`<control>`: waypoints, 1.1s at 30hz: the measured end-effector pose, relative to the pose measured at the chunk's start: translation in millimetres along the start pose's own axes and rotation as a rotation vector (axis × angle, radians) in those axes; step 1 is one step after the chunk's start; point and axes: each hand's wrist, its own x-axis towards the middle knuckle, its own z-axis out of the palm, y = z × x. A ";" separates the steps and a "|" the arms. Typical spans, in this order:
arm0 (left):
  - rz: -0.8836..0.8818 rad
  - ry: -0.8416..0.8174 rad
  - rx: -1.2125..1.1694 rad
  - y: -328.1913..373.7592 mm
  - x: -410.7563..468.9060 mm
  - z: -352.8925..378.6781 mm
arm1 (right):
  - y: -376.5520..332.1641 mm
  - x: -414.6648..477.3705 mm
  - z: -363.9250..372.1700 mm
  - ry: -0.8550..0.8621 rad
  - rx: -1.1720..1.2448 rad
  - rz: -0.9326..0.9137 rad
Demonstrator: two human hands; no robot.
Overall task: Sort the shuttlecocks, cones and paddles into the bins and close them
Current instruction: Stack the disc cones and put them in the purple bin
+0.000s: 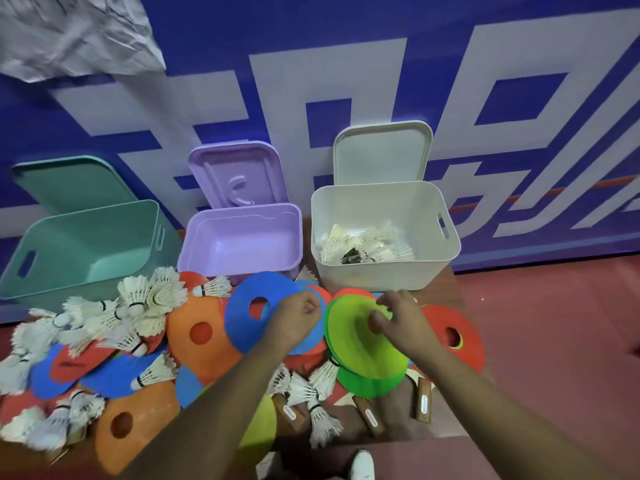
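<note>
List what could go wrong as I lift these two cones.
1. Loose shuttlecocks lie against the green cone that the right hand grips; lifting it may drag or scatter them.
2. The blue cone in the left hand overlaps an orange cone, which may slide along with it.
3. The purple lid only leans on the wall; a bump could topple it.
</note>
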 end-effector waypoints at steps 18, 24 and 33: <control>-0.383 -0.011 -0.369 -15.9 -6.6 81.0 | 63.6 -17.8 41.1 -0.035 0.312 0.539; -0.451 -0.235 -0.939 -2.8 -11.4 72.1 | 68.1 -15.4 35.8 0.020 0.503 0.670; -0.438 -0.274 -1.076 -11.2 -18.7 26.5 | 33.0 -13.3 13.3 -0.055 1.206 0.628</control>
